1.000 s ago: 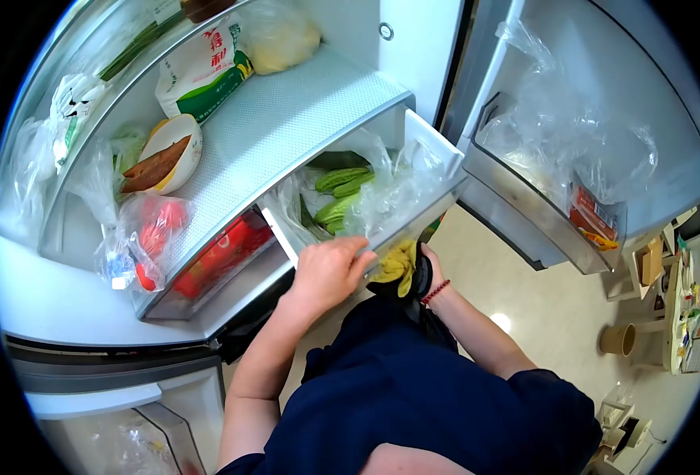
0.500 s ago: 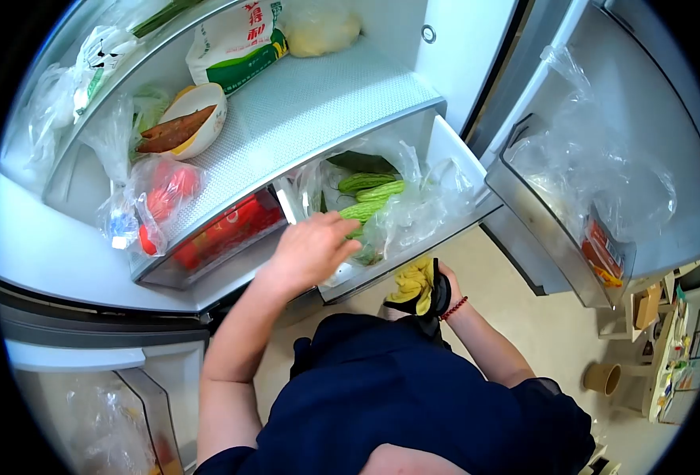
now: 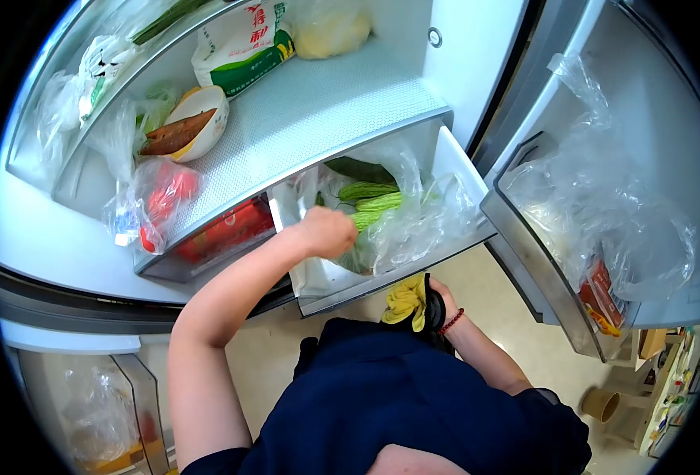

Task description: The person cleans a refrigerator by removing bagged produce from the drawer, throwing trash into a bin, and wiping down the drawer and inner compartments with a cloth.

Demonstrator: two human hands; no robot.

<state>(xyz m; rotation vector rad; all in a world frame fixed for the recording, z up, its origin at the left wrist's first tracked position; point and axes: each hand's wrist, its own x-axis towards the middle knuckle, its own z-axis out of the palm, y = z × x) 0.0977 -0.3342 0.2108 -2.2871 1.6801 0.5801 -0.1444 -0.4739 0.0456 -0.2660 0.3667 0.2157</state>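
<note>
My left hand (image 3: 330, 232) reaches into the pulled-out fridge drawer (image 3: 310, 294), its fingers curled in at the left end of light green, ridged bitter melons (image 3: 377, 207). Its back hides what the fingers hold, if anything. Around the melons lies a clear plastic bag (image 3: 437, 226), with a dark green vegetable (image 3: 359, 169) behind them. Below the drawer's front, my right hand (image 3: 443, 299) grips a black-rimmed holder (image 3: 426, 305) filled with soft-looking yellow pieces (image 3: 404, 300); their kind is unclear.
Above is a shelf (image 3: 310, 103) with a bowl of sweet potatoes (image 3: 180, 131), a bag of red items (image 3: 168, 194) and a white-green sack (image 3: 247, 51). The open door's bin (image 3: 552, 261) juts out at the right. A lower compartment (image 3: 89, 344) stands open at the left.
My left hand's spread fingers have curled in, and its elbow has swung left. The drawer appears further out, and the right door bin sits lower in view. My right hand keeps its hold.
</note>
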